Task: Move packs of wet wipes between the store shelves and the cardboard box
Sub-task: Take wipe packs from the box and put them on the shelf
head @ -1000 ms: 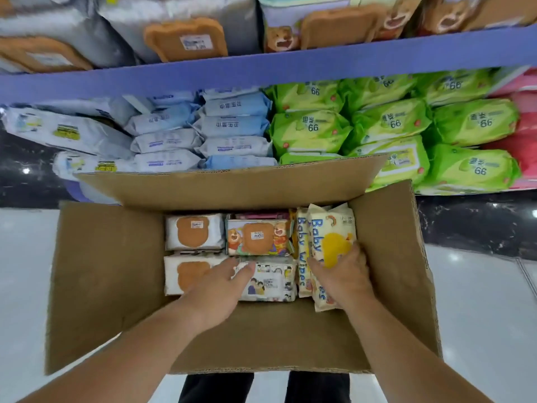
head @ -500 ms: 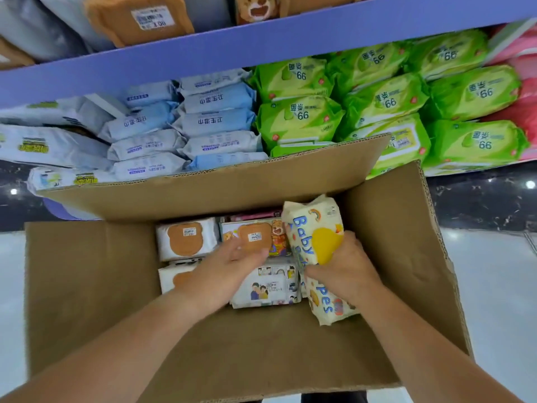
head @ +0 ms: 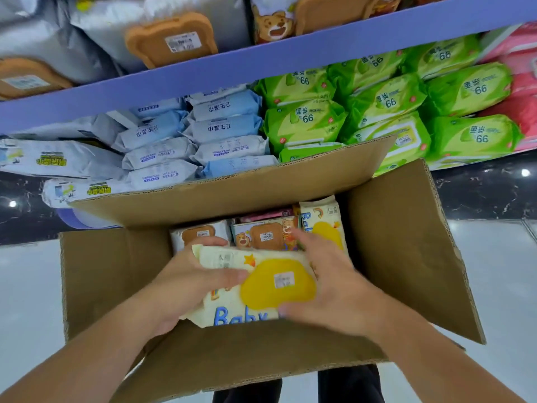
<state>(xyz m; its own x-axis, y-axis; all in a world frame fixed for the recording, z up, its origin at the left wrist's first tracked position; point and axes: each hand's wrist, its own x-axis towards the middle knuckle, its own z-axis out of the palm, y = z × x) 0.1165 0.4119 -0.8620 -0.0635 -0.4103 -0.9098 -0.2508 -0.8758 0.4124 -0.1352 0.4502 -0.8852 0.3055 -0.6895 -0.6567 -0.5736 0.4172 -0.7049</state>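
Note:
A cream "Baby" wipes pack with a yellow lid point(head: 270, 286) is held flat over the open cardboard box point(head: 406, 257). My left hand point(head: 189, 283) grips its left end, thumb on top. My right hand point(head: 328, 283) grips its right end, fingers curled round the edges. Beneath it in the box lie a second "Baby" pack point(head: 325, 225) standing at the right, a bear-print pack point(head: 264, 235) and a white pack with a brown lid point(head: 200, 234). Other packs in the box are hidden by the held one.
The purple shelf edge point(head: 261, 62) crosses above. Below it sit blue-white packs point(head: 226, 129), green "66" packs point(head: 386, 100), pink packs point(head: 523, 82) and white packs point(head: 55, 161). Brown-lidded packs point(head: 171, 42) fill the upper shelf. Glossy floor point(head: 499, 286) surrounds the box.
My right hand lifted the Baby pack out of its upright slot and turned it flat over the box. My left hand left the lower packs and took hold of its left end.

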